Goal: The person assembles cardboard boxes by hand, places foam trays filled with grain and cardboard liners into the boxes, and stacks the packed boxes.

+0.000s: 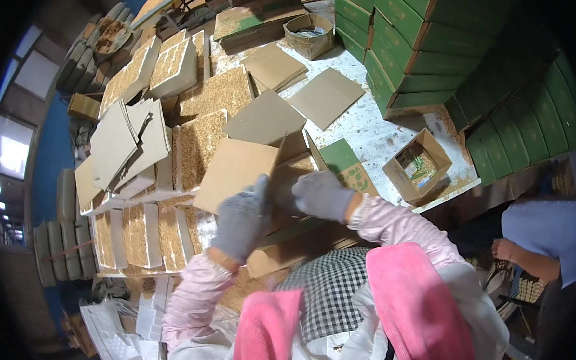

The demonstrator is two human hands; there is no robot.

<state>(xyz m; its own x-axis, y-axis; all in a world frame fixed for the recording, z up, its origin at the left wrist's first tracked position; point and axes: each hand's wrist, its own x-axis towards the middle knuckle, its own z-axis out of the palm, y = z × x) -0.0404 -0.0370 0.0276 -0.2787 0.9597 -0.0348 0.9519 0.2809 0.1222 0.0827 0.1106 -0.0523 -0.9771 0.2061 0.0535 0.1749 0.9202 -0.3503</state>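
My left hand (243, 219), in a grey knitted glove and slightly blurred, is closed at the lower right edge of a tan cardboard sheet (235, 174). My right hand (323, 195), in a matching glove, has its fingers curled over a dark box between the two hands; what they grip is hidden. A green lid panel with a pale pattern (357, 178) stands out beside my right hand. Just beyond, a grey-brown cardboard sheet (264, 116) lies over another box.
White trays filled with brown granular material (198, 145) cover the left of the table, with grey cardboard sheets (113, 143) stacked on some. Green boxes (401, 37) rise at the right. A small open carton (417, 163) and round basket (310, 37) stand nearby. Another person's hand (503, 249) shows at right.
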